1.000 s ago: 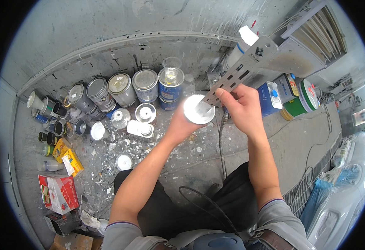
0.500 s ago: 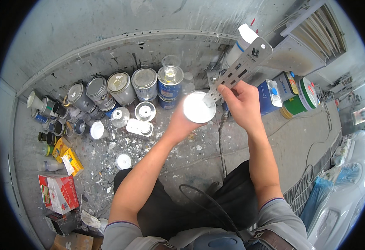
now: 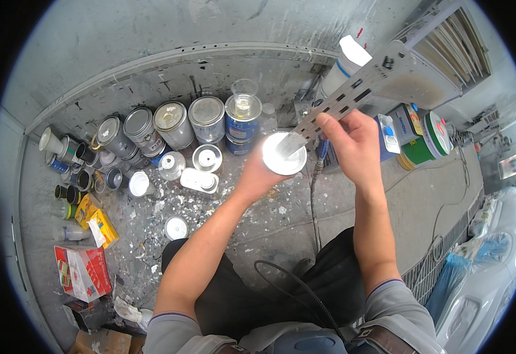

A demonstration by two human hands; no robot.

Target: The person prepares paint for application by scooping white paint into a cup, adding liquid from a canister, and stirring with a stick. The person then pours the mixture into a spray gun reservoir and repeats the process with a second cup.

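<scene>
My left hand (image 3: 254, 174) is wrapped round a cup of white paint (image 3: 277, 156), its open top facing up. Between the thumb and fingers of my right hand (image 3: 355, 141) is a flat metal mixing stick (image 3: 352, 91) with rows of slots. It slants from upper right down to the cup, and its lower end dips into the white paint. Motion blurs the stick's edges. The fingers of my left hand behind the cup are mostly hidden.
Several paint cans (image 3: 206, 118) stand along the wall, one topped by a clear cup (image 3: 243, 97). A hose (image 3: 312, 206) runs across the floor by my legs. A green bucket (image 3: 432, 141) and a blue container (image 3: 389, 137) stand at right; a red box (image 3: 84, 271) lies at left.
The mixing stick has shifted up and to the right with my right hand, and its lower end now sits further toward the middle of the cup. My left hand has barely moved.
</scene>
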